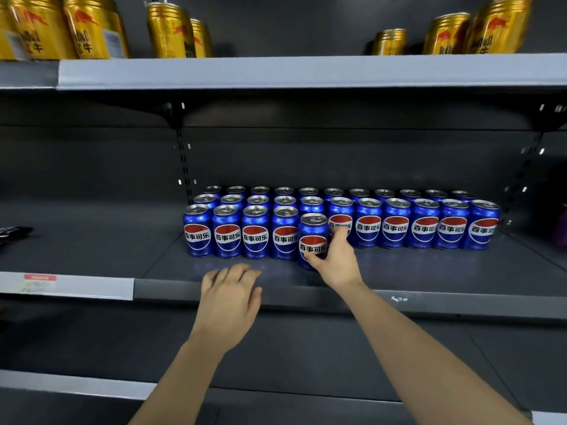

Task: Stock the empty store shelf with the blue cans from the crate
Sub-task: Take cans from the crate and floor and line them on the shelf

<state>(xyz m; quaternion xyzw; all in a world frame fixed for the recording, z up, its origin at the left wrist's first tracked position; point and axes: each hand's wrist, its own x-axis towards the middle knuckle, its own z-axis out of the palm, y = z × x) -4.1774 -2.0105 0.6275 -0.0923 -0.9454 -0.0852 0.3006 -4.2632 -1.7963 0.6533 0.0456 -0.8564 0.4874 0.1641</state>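
Observation:
Several blue cans with red, white and blue logos stand in rows (395, 228) on the dark middle shelf (429, 271). My right hand (336, 259) grips one blue can (313, 237) upright at the front of the rows, just right of the front-left group, thumb and fingers curled round its lower side. My left hand (230, 299) hovers flat, fingers straight, over the shelf's front edge and holds nothing. The crate is out of view.
Gold cans (92, 29) line the grey shelf above (276, 72). A price label strip (67, 285) runs along the left shelf front. A dark package (13, 233) lies far left. A lower shelf (76, 384) sits below my arms.

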